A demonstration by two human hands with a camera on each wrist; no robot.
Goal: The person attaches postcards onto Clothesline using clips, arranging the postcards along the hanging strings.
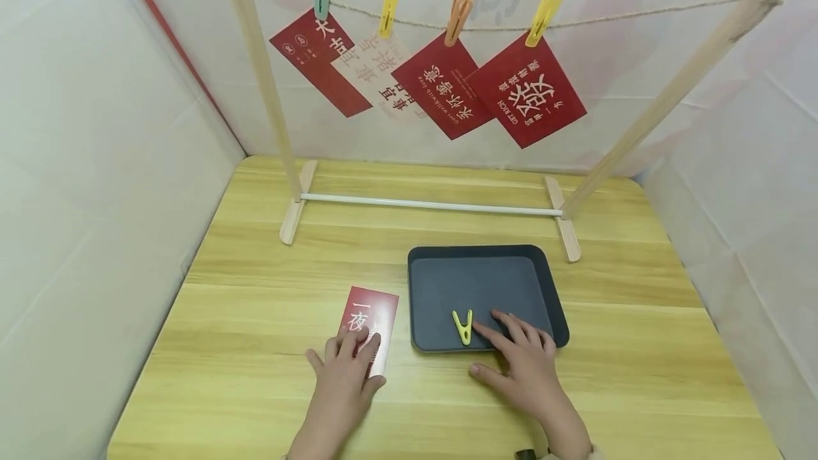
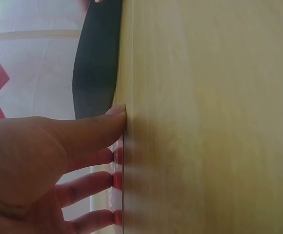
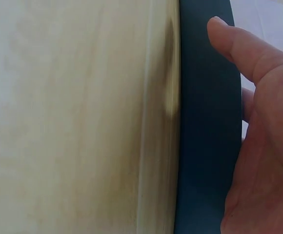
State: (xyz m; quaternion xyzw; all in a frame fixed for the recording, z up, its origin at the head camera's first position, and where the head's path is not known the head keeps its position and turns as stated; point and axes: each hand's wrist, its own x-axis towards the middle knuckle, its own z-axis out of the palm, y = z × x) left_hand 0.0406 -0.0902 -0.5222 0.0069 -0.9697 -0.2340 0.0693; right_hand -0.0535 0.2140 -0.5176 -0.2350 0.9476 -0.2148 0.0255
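Note:
On the table to the left lies a red card with white characters [image 1: 382,309]. My left hand [image 1: 344,375] rests on it, fingertips pressed to its face and the thumb at its near right edge. In the left wrist view the fingers [image 2: 85,187] reach down to the card with little bend. To the right, a dark grey tray [image 1: 441,279] holds one yellow clothespin [image 1: 464,332]. Over the tray's front rim hovers my right hand [image 1: 527,368], fingers spread and holding nothing. Its index fingertip is right beside the clothespin.
Behind the tray stands a wooden frame [image 1: 620,140] with a twine line [image 1: 607,20] strung across its posts. Several cards hang there from clothespins, among them a red card [image 1: 530,94] under a yellow clothespin [image 1: 544,14]. A white bar [image 1: 428,203] joins the feet.

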